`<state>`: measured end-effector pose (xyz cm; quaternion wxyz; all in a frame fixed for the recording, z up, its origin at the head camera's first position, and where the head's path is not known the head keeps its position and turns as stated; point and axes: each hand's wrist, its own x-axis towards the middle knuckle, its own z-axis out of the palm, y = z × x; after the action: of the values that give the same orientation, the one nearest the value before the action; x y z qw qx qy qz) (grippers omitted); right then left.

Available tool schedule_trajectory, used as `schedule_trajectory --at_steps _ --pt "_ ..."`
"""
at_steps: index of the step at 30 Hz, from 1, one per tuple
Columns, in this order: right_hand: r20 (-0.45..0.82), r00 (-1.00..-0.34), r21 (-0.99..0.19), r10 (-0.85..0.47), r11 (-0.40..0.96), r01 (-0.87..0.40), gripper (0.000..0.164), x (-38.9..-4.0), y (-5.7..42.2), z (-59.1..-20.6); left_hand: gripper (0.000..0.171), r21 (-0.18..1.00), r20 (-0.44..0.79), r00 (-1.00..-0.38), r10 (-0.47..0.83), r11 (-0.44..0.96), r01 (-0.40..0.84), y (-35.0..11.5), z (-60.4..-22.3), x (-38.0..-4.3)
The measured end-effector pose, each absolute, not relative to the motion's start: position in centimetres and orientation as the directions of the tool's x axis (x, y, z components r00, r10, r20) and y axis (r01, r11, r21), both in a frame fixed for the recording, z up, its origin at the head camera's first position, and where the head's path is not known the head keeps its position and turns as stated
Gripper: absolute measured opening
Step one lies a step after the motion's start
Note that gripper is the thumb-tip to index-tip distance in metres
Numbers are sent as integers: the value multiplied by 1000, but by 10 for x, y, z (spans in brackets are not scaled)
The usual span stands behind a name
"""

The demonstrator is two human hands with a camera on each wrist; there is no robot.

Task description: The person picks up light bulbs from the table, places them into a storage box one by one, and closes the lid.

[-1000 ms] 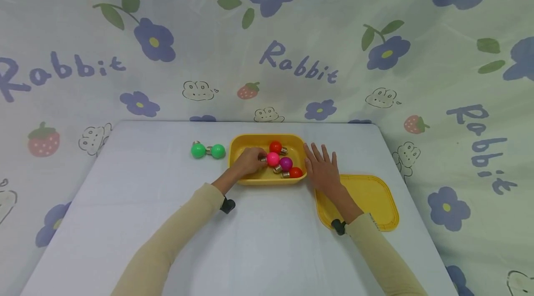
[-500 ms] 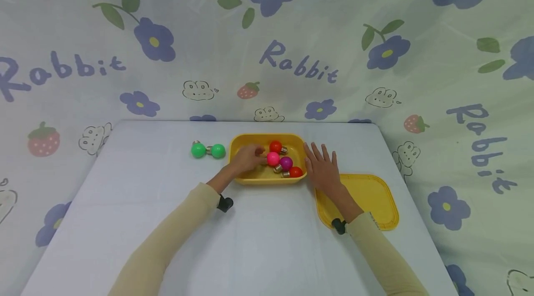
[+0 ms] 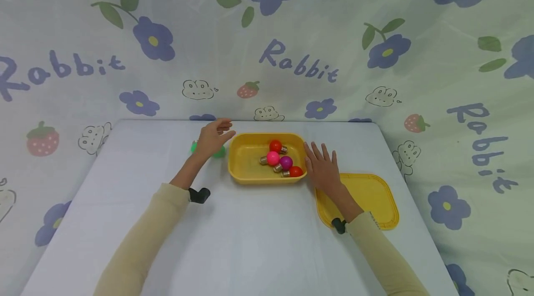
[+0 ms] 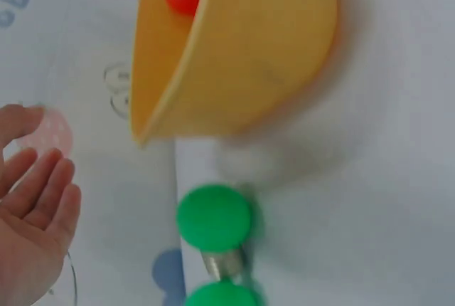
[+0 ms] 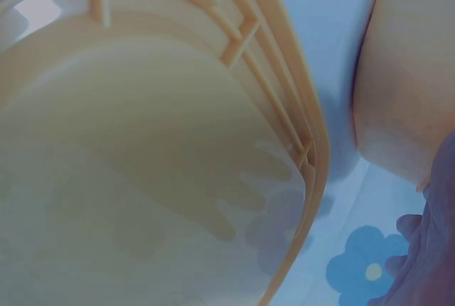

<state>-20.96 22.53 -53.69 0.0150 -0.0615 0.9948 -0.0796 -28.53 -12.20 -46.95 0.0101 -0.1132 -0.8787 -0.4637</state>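
My left hand (image 3: 212, 138) hovers over the two green bulbs, just left of the yellow box (image 3: 246, 161). The left wrist view shows its palm (image 4: 32, 238) with loosely bent fingers and nothing held. One green bulb (image 4: 213, 217) lies in line with a second green bulb (image 4: 222, 295); the hand partly hides both in the head view. Inside the box lie a red bulb (image 3: 275, 146), a pink bulb (image 3: 273, 158), a purple bulb (image 3: 286, 163) and another red bulb (image 3: 295, 172). With straight fingers my right hand (image 3: 323, 170) touches the box's right end.
A yellow lid (image 3: 371, 198) lies flat on the white table (image 3: 267, 240) beneath the right forearm, its raised edge (image 5: 313, 128) large in the right wrist view. A patterned cloth (image 3: 267, 27) hangs behind the table's far edge.
My left hand let go of the pink bulb's base, then came out of the box and moved left and up, over the green bulbs. The right hand stays put.
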Motion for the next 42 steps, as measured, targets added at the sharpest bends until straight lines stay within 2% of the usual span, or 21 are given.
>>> schedule_trajectory --at_steps 12,24,30,42 --pt "2 -992 -166 -129 978 -128 60 -209 226 -538 47 775 149 -989 1 621 117 -188 -499 -280" --pt "-13 -992 -159 -127 980 -123 60 -208 225 -536 60 745 48 -993 -108 666 -37 -195 -527 -271" --pt "-14 -992 -156 -124 980 -121 60 -209 225 -538 59 737 19 -992 -126 672 -71 -192 -529 -266" --pt "-1 -992 -155 -125 980 -123 59 -209 226 -540 53 717 21 -996 -89 695 -47 -197 -536 -267"
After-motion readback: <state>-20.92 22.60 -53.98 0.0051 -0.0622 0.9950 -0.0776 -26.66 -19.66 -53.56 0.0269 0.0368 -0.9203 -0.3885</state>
